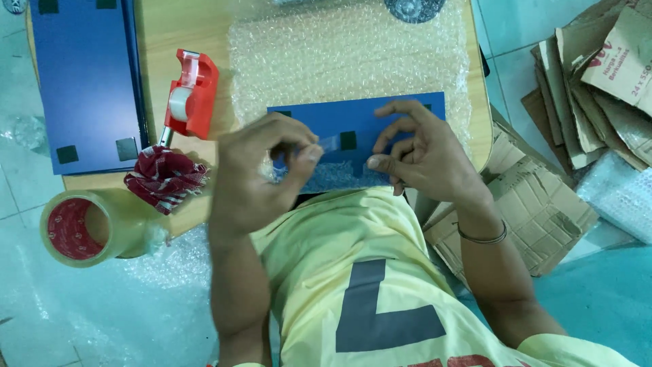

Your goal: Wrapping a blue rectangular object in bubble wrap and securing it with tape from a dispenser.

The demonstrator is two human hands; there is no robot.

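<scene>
1. On the tabletop (170, 27), a blue panel (353, 129) is laid on bubble wrap (346, 54).
2. A strip of clear tape (331, 143) is pinched by the left hand (261, 170) over the panel.
3. The right hand (421, 156) is held half open, touching the panel.
4. A red tape dispenser (192, 95) is placed nearby.

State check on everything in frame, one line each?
left hand: pinching a strip of clear tape.
right hand: fingers spread, resting on the blue panel.
blue panel: flat on bubble wrap, near edge partly wrapped.
red tape dispenser: lying on the table, roll loaded.
large tape roll: on its side, untouched.
cardboard: flattened, on the floor.
</scene>
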